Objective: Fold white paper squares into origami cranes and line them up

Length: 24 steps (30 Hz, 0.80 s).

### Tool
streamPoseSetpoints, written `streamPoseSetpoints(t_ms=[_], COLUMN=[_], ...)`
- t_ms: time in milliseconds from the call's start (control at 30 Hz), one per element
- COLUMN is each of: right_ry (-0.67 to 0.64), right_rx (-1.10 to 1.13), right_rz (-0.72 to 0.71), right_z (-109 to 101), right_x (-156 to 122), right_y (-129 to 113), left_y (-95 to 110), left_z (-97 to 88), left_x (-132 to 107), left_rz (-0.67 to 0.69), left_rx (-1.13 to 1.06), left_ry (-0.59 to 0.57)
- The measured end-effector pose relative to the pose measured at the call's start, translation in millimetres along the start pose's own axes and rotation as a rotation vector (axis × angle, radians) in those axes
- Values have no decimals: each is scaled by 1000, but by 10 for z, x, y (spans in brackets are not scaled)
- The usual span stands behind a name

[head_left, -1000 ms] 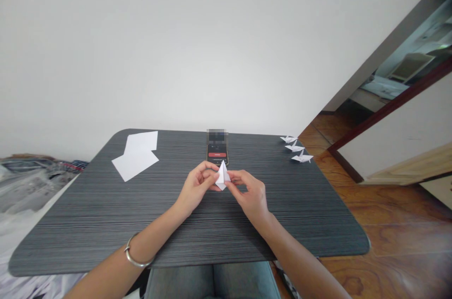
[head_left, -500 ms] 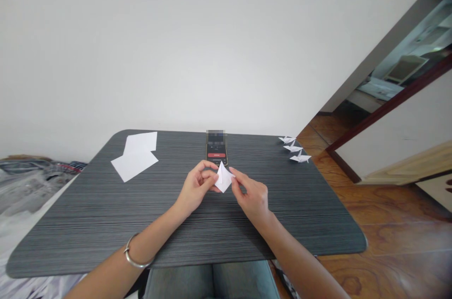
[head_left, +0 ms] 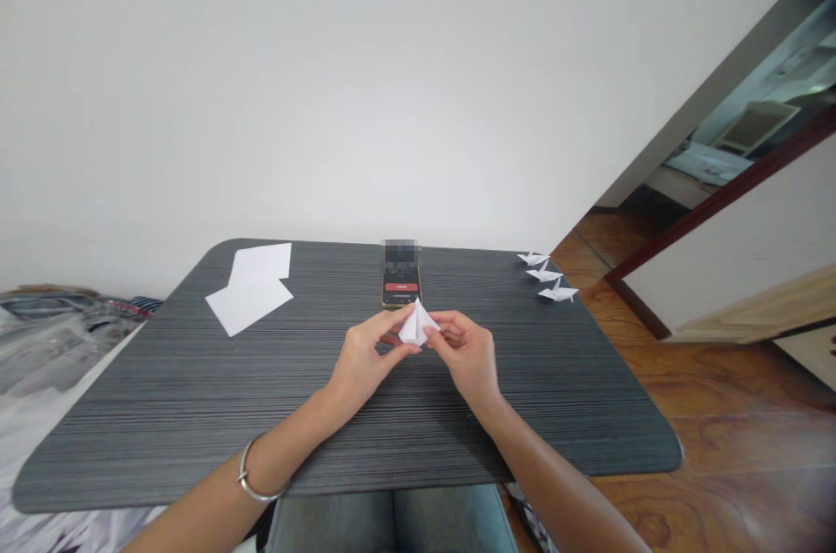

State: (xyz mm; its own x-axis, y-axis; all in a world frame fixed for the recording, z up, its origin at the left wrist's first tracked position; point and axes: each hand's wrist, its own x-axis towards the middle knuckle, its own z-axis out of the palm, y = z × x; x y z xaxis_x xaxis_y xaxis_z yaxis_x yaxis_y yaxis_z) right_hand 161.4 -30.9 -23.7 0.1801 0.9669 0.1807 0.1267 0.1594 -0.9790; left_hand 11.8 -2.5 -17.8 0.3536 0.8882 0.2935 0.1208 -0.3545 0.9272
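— Since a moment ago the folded paper (head_left: 418, 324) lies flatter, tip toward the phone (head_left: 401, 281).
— Grip?
— My left hand (head_left: 366, 357) and right hand (head_left: 467, 351) both pinch it, midway between them, above the worktop (head_left: 196, 396).

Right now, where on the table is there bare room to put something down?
Widest bare patch: near-left of the table, between the paper sheets and the front edge. Another lies near-right, between the right hand and the paper cranes. A strip runs between sheets and phone. Crowded: the centre, where left hand and right hand pinch the folded paper before the phone.
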Motion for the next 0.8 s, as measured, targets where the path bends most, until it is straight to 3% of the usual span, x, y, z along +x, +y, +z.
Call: streamPoseSetpoints(t_ms=[200, 367, 500, 800], right_ry=[-55, -111, -175, -189], right_rx=[63, 133, 186, 211], right_rz=[18, 49, 75, 98], right_z=[20, 11, -2, -35], right_x=[-19, -12, 1, 54], right_y=[-5, -7, -11, -39], left_y=[47, 37, 36, 55], left_z=[-18, -48, -64, -36], left_x=[18, 74, 97, 61], left_rz=[-61, -234, -303, -314], left_rx=[6, -289, -395, -312], left_ry=[72, 23, -5, -57])
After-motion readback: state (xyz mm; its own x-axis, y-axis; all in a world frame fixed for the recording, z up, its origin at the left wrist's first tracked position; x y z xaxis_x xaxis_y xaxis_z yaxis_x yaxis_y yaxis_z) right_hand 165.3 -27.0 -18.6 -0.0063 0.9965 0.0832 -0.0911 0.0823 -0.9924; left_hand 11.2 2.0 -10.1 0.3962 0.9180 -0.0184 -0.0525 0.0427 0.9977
